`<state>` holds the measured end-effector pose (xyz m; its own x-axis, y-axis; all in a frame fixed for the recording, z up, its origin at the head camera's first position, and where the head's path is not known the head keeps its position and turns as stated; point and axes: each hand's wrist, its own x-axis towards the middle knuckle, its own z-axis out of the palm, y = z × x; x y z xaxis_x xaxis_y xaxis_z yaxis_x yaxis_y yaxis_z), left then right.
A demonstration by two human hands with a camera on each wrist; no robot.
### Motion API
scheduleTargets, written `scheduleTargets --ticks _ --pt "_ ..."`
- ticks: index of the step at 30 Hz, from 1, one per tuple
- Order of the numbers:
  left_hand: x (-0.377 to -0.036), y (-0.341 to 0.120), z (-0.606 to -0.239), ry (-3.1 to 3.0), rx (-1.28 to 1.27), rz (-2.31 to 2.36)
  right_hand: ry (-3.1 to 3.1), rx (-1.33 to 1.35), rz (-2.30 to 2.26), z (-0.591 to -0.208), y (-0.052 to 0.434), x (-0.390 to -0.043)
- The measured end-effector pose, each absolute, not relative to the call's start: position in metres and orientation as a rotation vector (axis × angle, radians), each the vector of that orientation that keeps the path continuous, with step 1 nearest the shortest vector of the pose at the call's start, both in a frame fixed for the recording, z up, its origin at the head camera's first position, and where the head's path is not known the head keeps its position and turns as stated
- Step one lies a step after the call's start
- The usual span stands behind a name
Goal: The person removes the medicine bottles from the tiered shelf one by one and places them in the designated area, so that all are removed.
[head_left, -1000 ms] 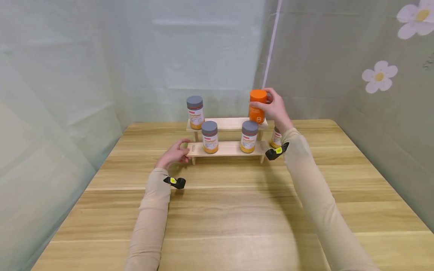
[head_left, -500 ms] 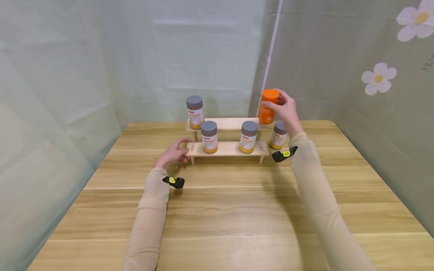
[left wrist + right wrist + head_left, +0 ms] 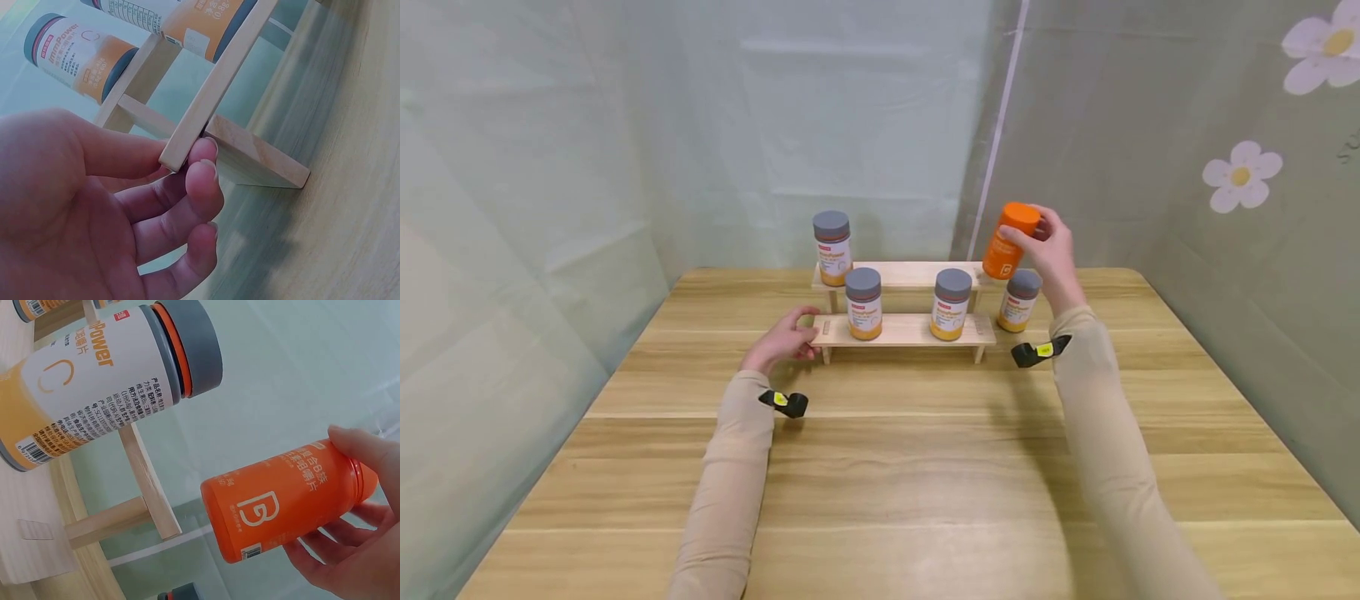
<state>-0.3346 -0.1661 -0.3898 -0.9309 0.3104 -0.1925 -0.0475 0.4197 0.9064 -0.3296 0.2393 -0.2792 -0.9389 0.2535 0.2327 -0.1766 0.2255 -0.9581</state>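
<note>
**Orange bottle held off the rack, right side**

My right hand (image 3: 1051, 248) grasps the orange bottle (image 3: 1012, 241) by its cap end, fingers wrapped round the upper part. The bottle is in the air, above and just beside the grey-capped jar (image 3: 1019, 301) that stands on the counter (image 3: 925, 467) at the rack's right end. My left hand (image 3: 782, 340) pinches the left end of the lower shelf board (image 3: 212, 94), thumb on top and fingers curled under, steadying the wooden rack (image 3: 904, 329).

Step in hand, as I judge it: carrying the bottle, clear of the rack, not set anywhere. The next move calls for choosing a landing spot with room for its base, then righting it before lowering.

Orientation: long axis tilted, cap up and leaning right, base down and toward the rack. Right wrist view shows the label side facing the camera.

Further out: three jars on the rack, one on the top shelf (image 3: 832, 247), two on the lower (image 3: 863, 302) (image 3: 951, 303).
</note>
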Motion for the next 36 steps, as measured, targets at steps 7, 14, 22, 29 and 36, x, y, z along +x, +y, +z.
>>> scheduleTargets --ticks 7,14,22,29,36 --pt "-0.332 -0.168 -0.391 2.338 0.216 1.528 -2.063 -0.112 1.828 -0.286 0.242 -0.324" --pt "-0.331 -0.170 -0.390 2.327 0.216 1.538 -2.015 -0.052 1.809 -0.293 0.246 -0.319" --pt "-0.331 -0.168 -0.391 2.323 0.224 1.536 -1.979 -0.013 1.821 -0.302 0.255 -0.310" --pt "-0.333 -0.165 -0.393 2.311 0.255 1.539 -1.780 -0.053 1.915 -0.315 0.266 -0.299" --pt "-0.333 -0.167 -0.394 2.322 0.243 1.553 -1.704 -0.039 1.971 -0.320 0.277 -0.297"
